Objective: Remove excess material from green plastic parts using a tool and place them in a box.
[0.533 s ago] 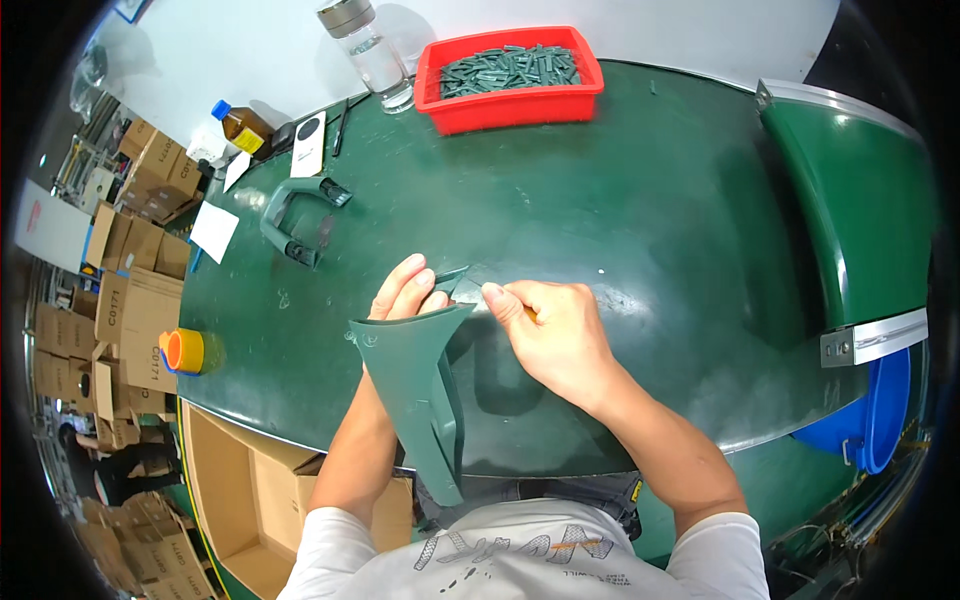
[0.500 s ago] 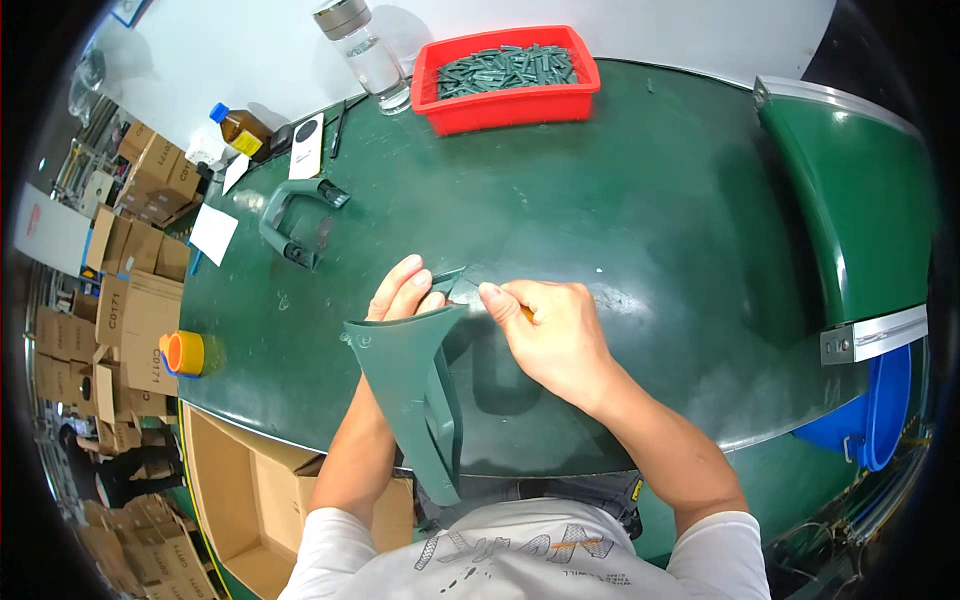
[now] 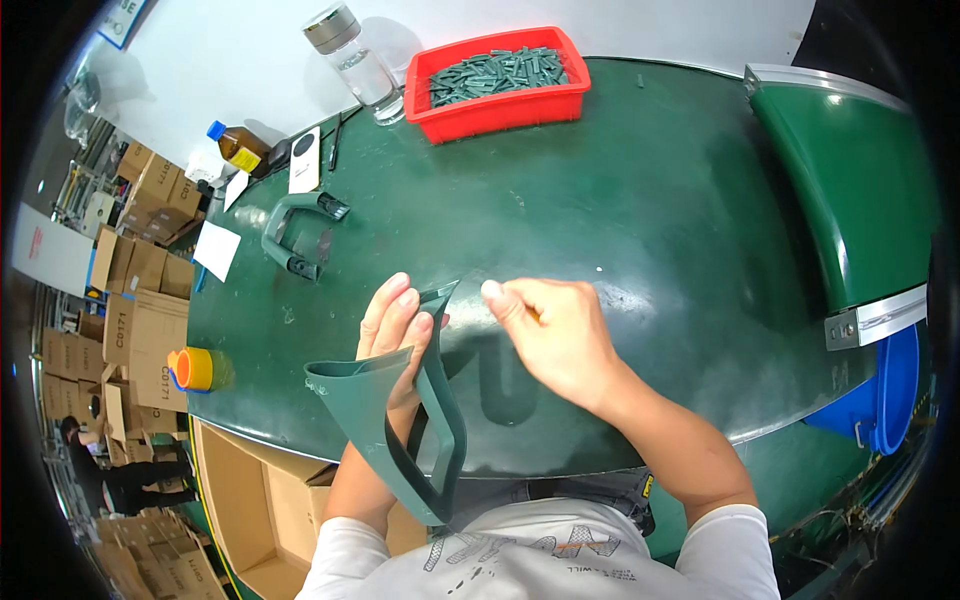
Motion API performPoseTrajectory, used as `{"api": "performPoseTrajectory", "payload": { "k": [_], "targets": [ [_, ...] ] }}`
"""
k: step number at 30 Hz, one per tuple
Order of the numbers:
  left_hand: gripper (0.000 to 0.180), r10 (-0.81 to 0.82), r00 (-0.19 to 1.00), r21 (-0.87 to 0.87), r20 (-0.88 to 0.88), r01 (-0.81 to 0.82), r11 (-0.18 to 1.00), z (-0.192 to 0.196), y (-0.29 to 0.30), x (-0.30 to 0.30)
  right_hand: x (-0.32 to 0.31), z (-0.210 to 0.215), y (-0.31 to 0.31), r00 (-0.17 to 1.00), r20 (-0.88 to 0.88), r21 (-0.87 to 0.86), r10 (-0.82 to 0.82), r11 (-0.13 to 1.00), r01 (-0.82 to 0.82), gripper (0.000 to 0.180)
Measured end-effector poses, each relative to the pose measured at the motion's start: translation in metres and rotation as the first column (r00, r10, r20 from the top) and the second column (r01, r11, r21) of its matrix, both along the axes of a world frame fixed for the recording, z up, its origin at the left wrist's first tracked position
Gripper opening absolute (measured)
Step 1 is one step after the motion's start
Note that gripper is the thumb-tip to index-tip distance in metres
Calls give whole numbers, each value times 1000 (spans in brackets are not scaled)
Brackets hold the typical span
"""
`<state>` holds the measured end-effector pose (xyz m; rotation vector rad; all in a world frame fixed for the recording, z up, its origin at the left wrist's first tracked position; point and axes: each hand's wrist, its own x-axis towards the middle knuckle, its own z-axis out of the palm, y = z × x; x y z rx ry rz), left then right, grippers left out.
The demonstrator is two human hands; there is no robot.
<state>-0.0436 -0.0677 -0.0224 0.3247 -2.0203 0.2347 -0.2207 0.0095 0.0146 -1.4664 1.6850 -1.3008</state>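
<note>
In my left hand (image 3: 388, 318) is a dark green plastic U-shaped handle (image 3: 372, 425), its fingers wrapped behind one arm. The piece's wide flared end points left, and its bend hangs down toward my shirt. The narrower arm's tip rises beside my left fingertips. My right hand (image 3: 560, 340) is closed just right of that tip, apart from it, thumb pressed against the curled fingers. A small orange-yellow bit shows between those fingers; what it belongs to is hidden. A similar green handle (image 3: 276, 228) lies on the table at the left.
On the green table (image 3: 660, 200), a red bin (image 3: 500, 120) of small green pieces stands at the back, beside a glass bottle (image 3: 368, 78). A brown bottle (image 3: 240, 150) and orange cup (image 3: 195, 370) are left. A curved green panel (image 3: 850, 190) stands right; an open carton (image 3: 240, 480) is lower left.
The handle has turned in my left hand, so its U opening and second arm now show, and its flared end has moved left and down. My right hand stays closed, slightly farther from the tip.
</note>
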Motion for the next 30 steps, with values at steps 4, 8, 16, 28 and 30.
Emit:
{"api": "performPoseTrajectory", "payload": {
  "k": [4,8,16,28,30],
  "targets": [
    [37,1,1000,4,3,-1,1000,4,0,-1,7,0,3,999,-16,-96,38,995,-40,38],
    [38,2,1000,6,11,-2,1000,1,0,0,6,-2,5,998,-20,-63,59,996,-61,38],
    [40,29,999,2,27,-29,1000,-1,-1,0,7,-5,1,998,-56,-80,13,997,-18,39],
    [32,-25,999,211,-46,34,977,-12,2,5,7,-8,0,992,-120,-76,-33,997,24,38],
    [35,-17,998,211,-52,28,977,-14,2,8,7,-8,0,991,-128,-86,-38,996,27,38]
  ]
}}
